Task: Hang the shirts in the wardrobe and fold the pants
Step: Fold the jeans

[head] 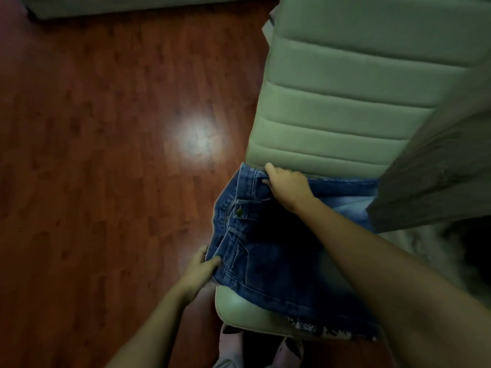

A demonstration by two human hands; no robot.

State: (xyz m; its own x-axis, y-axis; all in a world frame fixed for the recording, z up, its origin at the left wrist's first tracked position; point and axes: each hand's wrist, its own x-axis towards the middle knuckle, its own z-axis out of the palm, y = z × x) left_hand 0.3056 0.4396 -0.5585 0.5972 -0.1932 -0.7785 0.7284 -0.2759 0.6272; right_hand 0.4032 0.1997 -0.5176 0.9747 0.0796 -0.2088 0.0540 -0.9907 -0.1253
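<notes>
A pair of blue jeans (271,251) lies on the seat of a pale green padded chair (332,112), waistband toward the left, with a frayed hem at the seat's near edge. My left hand (202,269) pinches the near end of the waistband at the chair's left edge. My right hand (288,187) grips the far end of the waistband, close to the chair's backrest. The jeans' button (240,210) shows between my two hands.
A grey-brown garment (430,181) drapes over the chair's right side, covering part of the jeans. Dark reddish wood floor (106,155) spreads to the left with a bright light reflection. A pale piece of furniture (148,6) runs along the top edge. My feet (233,346) are below the chair.
</notes>
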